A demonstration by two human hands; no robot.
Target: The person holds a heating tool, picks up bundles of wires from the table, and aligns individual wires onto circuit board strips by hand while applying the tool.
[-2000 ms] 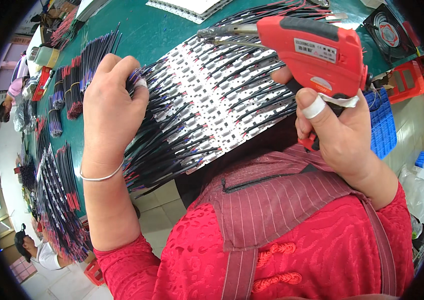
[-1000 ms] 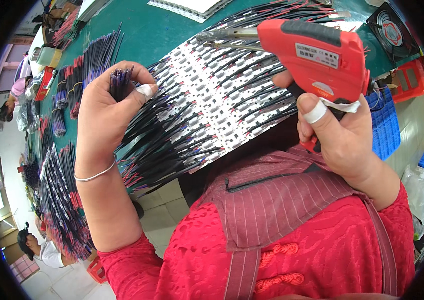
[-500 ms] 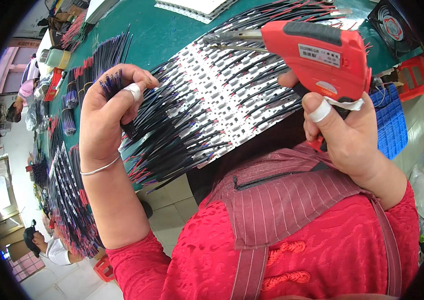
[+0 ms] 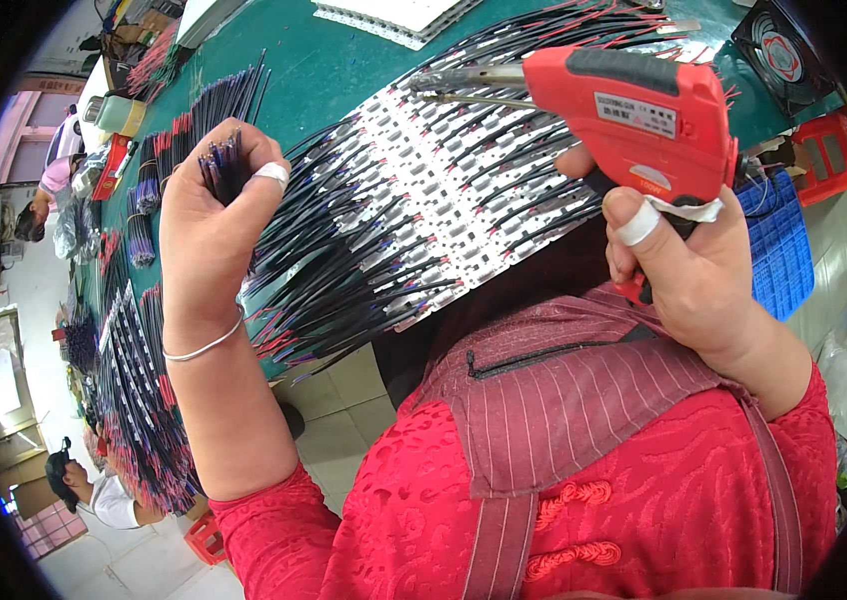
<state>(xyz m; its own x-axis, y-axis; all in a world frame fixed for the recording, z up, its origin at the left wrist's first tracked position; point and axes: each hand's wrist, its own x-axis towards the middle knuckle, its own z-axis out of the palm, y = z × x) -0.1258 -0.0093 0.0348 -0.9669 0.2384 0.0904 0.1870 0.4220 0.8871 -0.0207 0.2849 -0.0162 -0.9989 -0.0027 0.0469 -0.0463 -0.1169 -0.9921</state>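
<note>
A bundle of thin dark wires (image 4: 224, 168) is gripped in my left hand (image 4: 209, 225), its stripped ends poking up between thumb and fingers. White tape wraps that thumb. My right hand (image 4: 684, 260) grips a red and black soldering gun (image 4: 634, 130) by its handle, thumb also taped. The gun's metal tip points left, above a white panel of small circuit boards (image 4: 434, 190). Rows of black wires (image 4: 334, 270) with red and blue ends run off both sides of the panel. My left hand is just left of these wires, near the panel's left edge.
Bundled wires (image 4: 149, 430) lie along the green table (image 4: 319, 80) at left. A black fan (image 4: 782, 55) stands at far right, by a red crate (image 4: 834, 150) and a blue basket (image 4: 779, 240). White panels (image 4: 394, 20) lie at the back. Other people (image 4: 94, 490) are at far left.
My left fingers have curled in more around the wire bundle, and the thumb and fingertip no longer reach out toward the panel. My right hand and the soldering gun have barely moved.
</note>
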